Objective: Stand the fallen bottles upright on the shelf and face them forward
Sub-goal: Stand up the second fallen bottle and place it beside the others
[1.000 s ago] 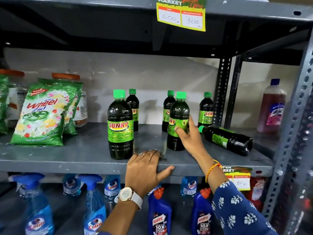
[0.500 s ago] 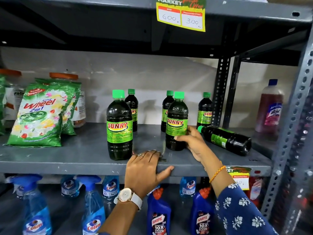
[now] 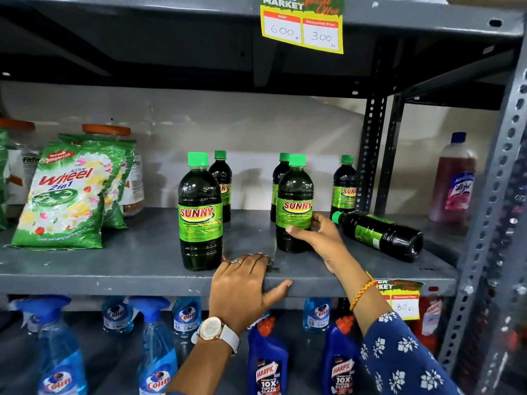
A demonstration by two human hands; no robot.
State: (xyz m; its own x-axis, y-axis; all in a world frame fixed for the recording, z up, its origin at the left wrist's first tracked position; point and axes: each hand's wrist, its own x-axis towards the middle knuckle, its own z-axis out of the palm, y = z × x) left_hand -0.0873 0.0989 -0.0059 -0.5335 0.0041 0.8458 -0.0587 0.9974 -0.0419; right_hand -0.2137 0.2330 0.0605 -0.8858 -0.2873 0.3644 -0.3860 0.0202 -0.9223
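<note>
A: What do the hands hold?

B: The right hand [image 3: 319,238] wraps the lower part of a standing bottle [image 3: 295,203], thumb on the near side, fingers round its right flank. Its SUNNY label faces forward. The left hand [image 3: 245,286] lies flat and spread on the near edge of the shelf [image 3: 114,263], thumb hooked over the lip, gripping nothing else.

A: And the fallen bottle [image 3: 379,235]?

B: It lies on its side to the right of the held one, green cap pointing left toward the right hand, base toward the near right. Cap and hand are close; whether they touch cannot be told.

A: Other bottles?

B: A second front bottle [image 3: 200,215] stands to the left, near the shelf edge, label forward, just beyond the left hand. Three more stand farther back: one [image 3: 222,181] behind it, one [image 3: 281,178] partly hidden by the held bottle, one [image 3: 344,186] by the upright post.

A: Anything else on the shelf?

B: Green detergent packs [image 3: 65,195] at far left, a pink bottle [image 3: 453,181] in the next bay right.
</note>
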